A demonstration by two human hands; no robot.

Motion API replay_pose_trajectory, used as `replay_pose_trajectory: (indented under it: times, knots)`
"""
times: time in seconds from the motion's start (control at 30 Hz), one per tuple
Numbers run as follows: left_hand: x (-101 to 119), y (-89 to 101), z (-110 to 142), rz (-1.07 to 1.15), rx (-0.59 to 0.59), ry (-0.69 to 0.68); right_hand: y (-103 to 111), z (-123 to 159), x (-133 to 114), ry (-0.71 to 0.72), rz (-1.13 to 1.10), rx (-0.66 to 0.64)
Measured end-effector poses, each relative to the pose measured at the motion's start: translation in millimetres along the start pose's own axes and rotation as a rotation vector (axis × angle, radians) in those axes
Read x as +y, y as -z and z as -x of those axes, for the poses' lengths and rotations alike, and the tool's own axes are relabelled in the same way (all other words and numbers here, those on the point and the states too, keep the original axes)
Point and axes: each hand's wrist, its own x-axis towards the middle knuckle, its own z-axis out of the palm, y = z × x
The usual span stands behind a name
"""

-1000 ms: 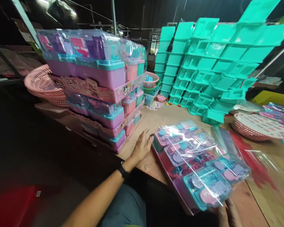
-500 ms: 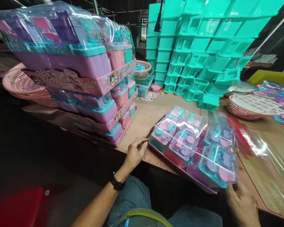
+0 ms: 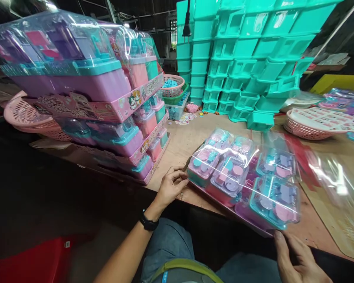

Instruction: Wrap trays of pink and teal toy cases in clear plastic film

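Note:
In front of me a shallow display tray (image 3: 215,198) of plastic toy boxes (image 3: 228,182) lies at an angle on the table, its near edge jutting past the table's front. Clear film (image 3: 191,157) covers the boxes, which have pink and turquoise lids. My left hand (image 3: 172,184), with a black watch on the wrist, pinches the tray's left corner. At the near right corner, my right hand (image 3: 296,255) has its thumb against the tray edge and its fingers curled beneath, partly hidden.
Wrapped trays (image 3: 126,106) of the same boxes are stacked at left. Turquoise bins (image 3: 238,70) rise at the back. A pink basket (image 3: 306,129) with printed sheets stands at right, near clear plastic film (image 3: 333,184). A red stool (image 3: 41,259) is at lower left.
My right hand has shifted left and closed in at the tray's near right corner. The left hand stays at the left corner. The view has moved slightly.

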Motion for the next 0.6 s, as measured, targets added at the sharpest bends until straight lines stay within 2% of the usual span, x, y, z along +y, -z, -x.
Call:
replay_pose_trajectory:
  times: [0.1,0.2,0.33,0.43,0.5,0.6]
  knots:
    - [1,-2.3,5,0.036,0.027,-0.019,-4,-5,-6,0.035,0.006,0.067]
    - [2,-6.7,13,-0.007,0.068,-0.027,-7,-18,-8,0.053,-0.037,0.054]
    - [3,-11.4,22,-0.076,0.123,-0.067,-13,-32,0,0.14,-0.081,0.068]
    - [7,-11.9,27,-0.132,0.1,-0.097,-18,-35,8,0.194,-0.101,0.089]
    - [11,-12.1,32,-0.195,0.086,-0.113,-21,-35,11,0.182,-0.106,0.081]
    - [16,-14.7,41,-0.327,0.157,-0.132,-22,-33,12,0.144,-0.097,0.075]
